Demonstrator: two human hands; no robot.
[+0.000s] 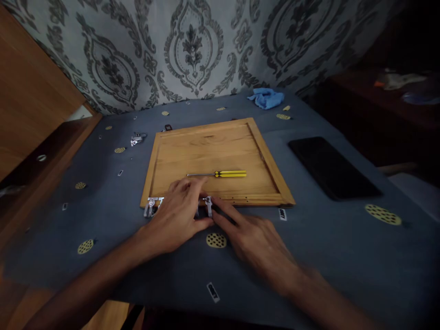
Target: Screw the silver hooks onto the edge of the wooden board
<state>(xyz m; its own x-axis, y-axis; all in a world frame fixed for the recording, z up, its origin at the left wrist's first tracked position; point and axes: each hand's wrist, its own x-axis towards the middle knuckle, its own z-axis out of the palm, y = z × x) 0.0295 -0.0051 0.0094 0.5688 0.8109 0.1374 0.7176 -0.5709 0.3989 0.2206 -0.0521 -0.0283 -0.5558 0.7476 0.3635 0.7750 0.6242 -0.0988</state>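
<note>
A wooden cabinet door [213,146] with a raised frame lies flat on the blue cloth. At its near edge, a metal hinge [209,206] is gripped between the fingers of my left hand [180,211] and my right hand [254,233]. My left fingers reach over the door's edge, and their tips are partly hidden. The thumb and fingers of my right hand press the hinge from the right. Another metal hinge [150,207] sits at the door's near left corner, left of my left hand. A screwdriver [230,173] with a yellow and black handle rests on the panel.
A loose metal hinge [137,139] lies to the left beyond the door. Right of the door is a black phone-like slab [333,167]. A crumpled blue cloth [267,98] lies at the back by the patterned curtain [192,50]. Wooden furniture [34,82] borders the left side.
</note>
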